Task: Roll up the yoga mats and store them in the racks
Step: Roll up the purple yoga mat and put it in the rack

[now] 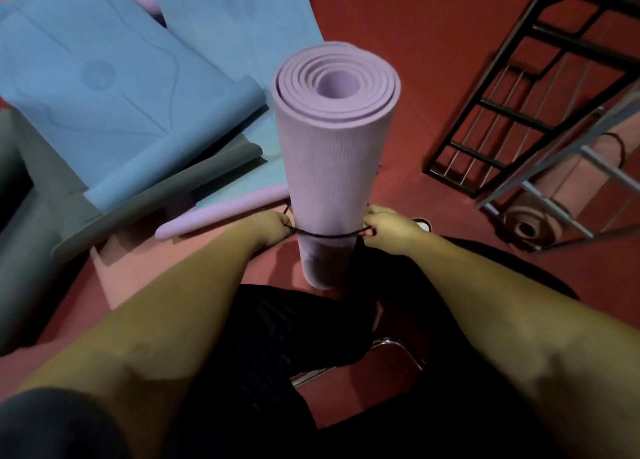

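Left hand: the left hand (273, 224) pinches one side of a dark elastic cord (329, 234), fingers curled tight on it, just left of the roll.
Right hand: the right hand (384, 231) grips the cord's other side in the same way, just right of the roll.
Rolled mat: the lilac yoga mat (334, 153) stands upright on the red floor (398, 25) between the person's knees, fully coiled.
Cord position: it crosses the front of the roll near the bottom end.
Doing it well: I judge that equal tension on both sides keeps the cord level and the coil tight.
Risk: an uneven tug could tip the roll.
Destination: the black metal rack (540, 88) lies near, to the right; beside it a grey rack (568, 167) holds a rolled pink mat (568, 188).
Remaining: blue mats (104, 88) lie unrolled to the left.
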`<state>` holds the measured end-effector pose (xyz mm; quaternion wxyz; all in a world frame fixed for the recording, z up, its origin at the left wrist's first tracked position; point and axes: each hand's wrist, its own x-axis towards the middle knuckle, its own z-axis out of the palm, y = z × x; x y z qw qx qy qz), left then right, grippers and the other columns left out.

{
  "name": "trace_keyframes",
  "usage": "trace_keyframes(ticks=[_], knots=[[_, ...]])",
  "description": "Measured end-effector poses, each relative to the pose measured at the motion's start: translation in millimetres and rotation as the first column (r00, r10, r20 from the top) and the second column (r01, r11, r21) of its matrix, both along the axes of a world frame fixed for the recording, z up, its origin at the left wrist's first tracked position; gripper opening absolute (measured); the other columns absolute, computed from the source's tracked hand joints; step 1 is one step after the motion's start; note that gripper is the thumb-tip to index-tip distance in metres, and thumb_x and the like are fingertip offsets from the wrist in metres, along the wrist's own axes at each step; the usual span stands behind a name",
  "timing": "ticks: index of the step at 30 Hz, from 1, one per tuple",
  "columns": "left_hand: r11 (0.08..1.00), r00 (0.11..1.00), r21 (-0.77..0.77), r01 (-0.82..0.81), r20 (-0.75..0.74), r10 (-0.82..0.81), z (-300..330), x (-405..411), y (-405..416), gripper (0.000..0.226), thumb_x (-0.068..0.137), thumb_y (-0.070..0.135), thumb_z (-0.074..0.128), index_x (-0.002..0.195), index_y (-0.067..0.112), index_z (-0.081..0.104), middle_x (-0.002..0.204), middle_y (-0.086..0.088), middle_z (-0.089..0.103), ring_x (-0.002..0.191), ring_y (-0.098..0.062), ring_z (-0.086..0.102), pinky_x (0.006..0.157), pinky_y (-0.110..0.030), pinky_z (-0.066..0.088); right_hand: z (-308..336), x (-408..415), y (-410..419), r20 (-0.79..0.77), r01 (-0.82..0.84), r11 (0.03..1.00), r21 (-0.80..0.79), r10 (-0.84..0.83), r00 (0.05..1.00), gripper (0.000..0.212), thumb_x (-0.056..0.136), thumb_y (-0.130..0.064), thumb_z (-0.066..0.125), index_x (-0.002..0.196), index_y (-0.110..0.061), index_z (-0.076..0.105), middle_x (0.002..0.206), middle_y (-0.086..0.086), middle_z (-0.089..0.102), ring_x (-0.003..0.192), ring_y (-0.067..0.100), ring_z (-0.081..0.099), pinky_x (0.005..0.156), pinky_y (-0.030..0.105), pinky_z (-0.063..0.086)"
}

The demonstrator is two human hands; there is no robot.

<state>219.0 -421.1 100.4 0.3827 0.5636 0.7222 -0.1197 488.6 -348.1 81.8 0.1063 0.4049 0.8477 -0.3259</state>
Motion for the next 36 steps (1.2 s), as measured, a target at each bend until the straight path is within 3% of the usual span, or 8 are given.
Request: trace_keyframes(ticks=[7, 12, 17, 20, 25, 28, 32, 36], knots=[[0.991, 0.991, -0.048, -0.122, 0.043, 0.124, -18, 6, -4, 0.028, 0.094, 0.028, 0.050, 0.103, 0.011, 0.071, 0.112, -0.016, 0.068, 0.089, -0.031, 0.061, 0.084, -0.037, 0.050, -11, -2, -5, -0.132, 0.031, 0.999, -0.008, -0.032, 0.991, 0.004, 0.080, -0.009, 0.067, 0.083, -0.010, 0.064, 0.098, 0.000, 0.048, 0.100, 0.024, 0.053, 0.081, 0.020, 0.031], [0.844, 0.766, -0.246, -0.476, 0.357, 0.536, -3, 10, -15, 0.034, 0.078, 0.032, 0.047, 0.103, 0.017, 0.065, 0.117, -0.001, 0.062, 0.105, -0.026, 0.062, 0.084, -0.045, 0.056, -8, -5, -6, -0.108, 0.075, 0.994, -0.077, -0.083, 0.991, 0.011, 0.082, -0.014, 0.063, 0.082, -0.020, 0.055, 0.111, 0.003, 0.052, 0.109, 0.021, 0.051, 0.096, 0.032, 0.040], [0.963, 0.932, -0.076, -0.259, 0.241, 0.270, -9, 6, -11, 0.041, 0.089, 0.033, 0.044, 0.120, 0.015, 0.064, 0.126, -0.003, 0.053, 0.109, -0.027, 0.054, 0.073, -0.043, 0.061, -6, -9, -12, -0.163, 0.263, 0.955, -0.134, -0.283, 0.945, 0.005, 0.082, -0.011, 0.061, 0.084, -0.016, 0.063, 0.103, -0.002, 0.058, 0.098, 0.020, 0.058, 0.091, 0.034, 0.045], [0.992, 0.990, 0.060, -0.112, 0.088, 0.107, -19, 8, -10, 0.033, 0.099, 0.025, 0.043, 0.118, 0.010, 0.065, 0.129, -0.015, 0.060, 0.115, -0.030, 0.052, 0.091, -0.038, 0.048, -2, -19, -11, -0.193, 0.540, 0.774, -0.332, -0.616, 0.764, 0.011, 0.083, -0.011, 0.060, 0.087, -0.020, 0.057, 0.089, -0.002, 0.062, 0.081, 0.020, 0.060, 0.072, 0.025, 0.048], [0.956, 0.986, 0.250, -0.150, 0.111, 0.126, -7, 19, -9, 0.020, 0.093, 0.014, 0.051, 0.094, 0.003, 0.067, 0.109, -0.007, 0.063, 0.100, -0.026, 0.055, 0.081, -0.034, 0.043, -10, -26, -1, -0.122, 0.546, 0.620, -0.563, -0.716, 0.687, 0.083, 0.065, -0.022, 0.059, 0.145, -0.032, 0.039, 0.115, 0.002, 0.058, 0.096, 0.031, 0.067, 0.089, 0.045, 0.056], [0.780, 0.805, 0.257, -0.571, 0.361, 0.470, 4, 28, -7, 0.008, 0.082, 0.004, 0.061, 0.085, 0.009, 0.055, 0.080, 0.003, 0.057, 0.071, -0.016, 0.050, 0.059, -0.022, 0.040, -13, -24, 5, -0.090, 0.536, 0.664, -0.521, -0.667, 0.739, 0.064, 0.064, -0.022, 0.061, 0.125, -0.036, 0.058, 0.115, 0.001, 0.051, 0.103, 0.023, 0.060, 0.094, 0.041, 0.052], [0.634, 0.452, -0.106, -0.766, 0.613, 0.648, 3, 38, 8, 0.044, 0.082, -0.010, 0.047, 0.122, 0.006, 0.041, 0.105, -0.001, 0.055, 0.083, -0.009, 0.051, 0.062, -0.015, 0.043, -20, -25, 9, -0.050, 0.520, 0.467, -0.716, -0.776, 0.629, 0.058, 0.078, -0.007, 0.058, 0.130, -0.032, 0.050, 0.107, -0.009, 0.059, 0.098, 0.017, 0.059, 0.089, 0.035, 0.049], [0.639, 0.432, -0.096, -0.764, 0.660, 0.615, 11, 42, 36, 0.046, 0.069, -0.003, 0.048, 0.114, 0.005, 0.052, 0.090, -0.004, 0.059, 0.086, -0.018, 0.053, 0.072, -0.026, 0.043, -13, -29, 22, -0.049, 0.485, 0.318, -0.815, -0.871, 0.488, 0.063, 0.080, 0.000, 0.052, 0.136, -0.029, 0.041, 0.099, -0.002, 0.055, 0.090, 0.017, 0.053, 0.087, 0.041, 0.052]])
